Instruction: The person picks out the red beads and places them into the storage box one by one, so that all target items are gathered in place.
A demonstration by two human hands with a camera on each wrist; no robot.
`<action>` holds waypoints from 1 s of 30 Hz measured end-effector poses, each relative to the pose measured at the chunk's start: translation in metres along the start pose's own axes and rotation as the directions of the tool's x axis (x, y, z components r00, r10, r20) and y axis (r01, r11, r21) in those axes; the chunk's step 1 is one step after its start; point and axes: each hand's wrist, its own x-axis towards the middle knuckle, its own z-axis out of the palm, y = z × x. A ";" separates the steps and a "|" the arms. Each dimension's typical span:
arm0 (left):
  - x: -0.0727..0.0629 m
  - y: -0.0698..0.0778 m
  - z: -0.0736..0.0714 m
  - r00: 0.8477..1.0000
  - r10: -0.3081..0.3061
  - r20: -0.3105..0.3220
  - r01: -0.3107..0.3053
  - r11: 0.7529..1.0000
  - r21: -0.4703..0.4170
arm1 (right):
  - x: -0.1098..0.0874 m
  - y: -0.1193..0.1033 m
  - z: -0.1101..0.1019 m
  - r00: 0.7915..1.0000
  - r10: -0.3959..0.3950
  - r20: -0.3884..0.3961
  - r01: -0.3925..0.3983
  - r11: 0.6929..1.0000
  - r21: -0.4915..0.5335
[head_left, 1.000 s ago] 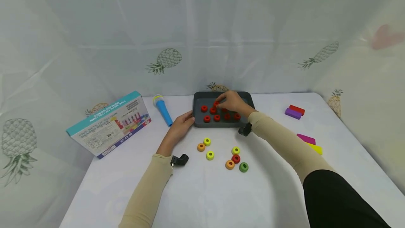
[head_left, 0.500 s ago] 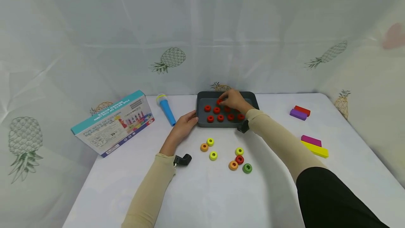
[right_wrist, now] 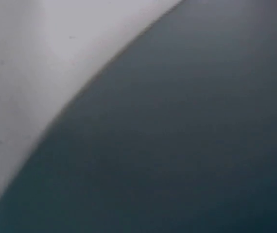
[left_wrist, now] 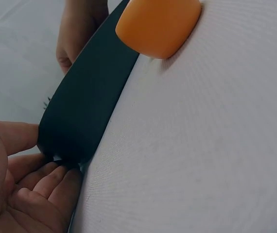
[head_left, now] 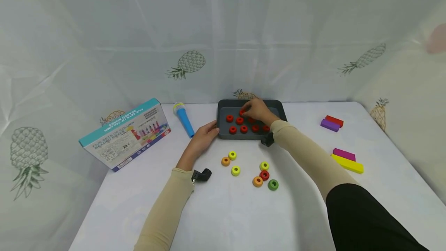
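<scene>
A dark grey tray (head_left: 223, 136) at the back of the table carries several red ring beads (head_left: 244, 129). My left hand (head_left: 203, 136) grips the tray's left side; in the left wrist view its thumb and curled fingers (left_wrist: 63, 194) meet at the tray's corner. Over the tray, my right hand (head_left: 258, 110) pinches a red bead (head_left: 242, 112) near the back, between thumb and fingertips. The right wrist view shows only the blurred tray wall (right_wrist: 177, 136) and white cloth, so no fingers appear there.
Loose yellow (head_left: 235, 171), orange (head_left: 258, 181), red (head_left: 264, 175) and green (head_left: 273, 184) beads lie before the tray. A toy box (head_left: 129, 134) and blue toy microphone (head_left: 184, 121) sit left. Purple (head_left: 330, 125), red (head_left: 335, 120), magenta (head_left: 344, 154) and yellow (head_left: 347, 164) blocks lie right.
The whole head view has shifted slightly, so things appear a little further right. Both hands stay in about the same place at the tray, the right one at the same red bead.
</scene>
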 end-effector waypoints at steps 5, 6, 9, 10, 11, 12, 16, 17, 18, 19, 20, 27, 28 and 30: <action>-0.002 0.002 0.004 1.000 -0.007 0.000 0.007 1.000 0.006 | -0.003 0.003 -0.001 1.000 -0.006 -0.002 0.006 1.000 -0.008; -0.002 0.003 0.005 1.000 -0.009 0.001 0.009 1.000 0.009 | -0.004 0.003 -0.001 1.000 -0.006 0.000 0.006 1.000 -0.006; -0.002 0.002 0.007 1.000 -0.005 0.004 0.005 1.000 0.008 | -0.006 0.005 -0.004 1.000 -0.005 0.005 0.005 1.000 0.006; -0.002 0.002 0.008 1.000 -0.006 0.004 0.006 1.000 0.010 | -0.007 0.006 -0.005 1.000 -0.006 0.006 0.006 1.000 0.009; -0.002 0.001 0.008 1.000 -0.003 0.006 0.003 1.000 0.011 | -0.008 0.007 -0.007 1.000 -0.008 0.004 0.008 1.000 0.014; -0.001 0.001 0.008 1.000 -0.003 0.006 0.002 1.000 0.015 | -0.010 0.007 -0.009 1.000 -0.010 0.003 0.010 1.000 0.016; 0.001 -0.001 0.007 1.000 0.001 0.001 -0.001 1.000 0.024 | -0.018 0.005 -0.020 1.000 -0.022 0.001 0.022 0.999 0.040; 0.001 -0.001 0.006 1.000 0.001 0.000 -0.001 1.000 0.026 | -0.021 0.003 -0.023 1.000 -0.029 0.003 0.029 0.998 0.050; 0.002 -0.001 0.006 1.000 -0.002 0.000 0.002 1.000 0.028 | -0.025 0.002 -0.026 0.999 -0.043 0.003 0.043 0.998 0.055; 0.002 -0.001 0.005 1.000 -0.005 -0.001 0.005 0.999 0.033 | -0.028 0.000 -0.028 0.998 -0.058 0.003 0.058 0.996 0.061; 0.001 -0.001 0.004 1.000 -0.008 -0.003 0.008 0.999 0.039 | -0.033 -0.002 -0.030 0.997 -0.079 0.004 0.078 0.995 0.060; -0.002 0.000 0.001 1.000 -0.021 -0.017 0.022 0.998 0.062 | -0.065 -0.014 -0.035 0.986 -0.167 0.016 0.166 0.984 0.065; -0.002 0.000 0.001 1.000 -0.024 -0.019 0.025 0.998 0.064 | -0.069 -0.014 -0.035 0.984 -0.175 0.020 0.174 0.982 0.068; -0.002 0.001 0.001 1.000 -0.025 -0.015 0.026 0.998 0.063 | -0.077 -0.014 -0.035 0.982 -0.185 0.027 0.182 0.980 0.081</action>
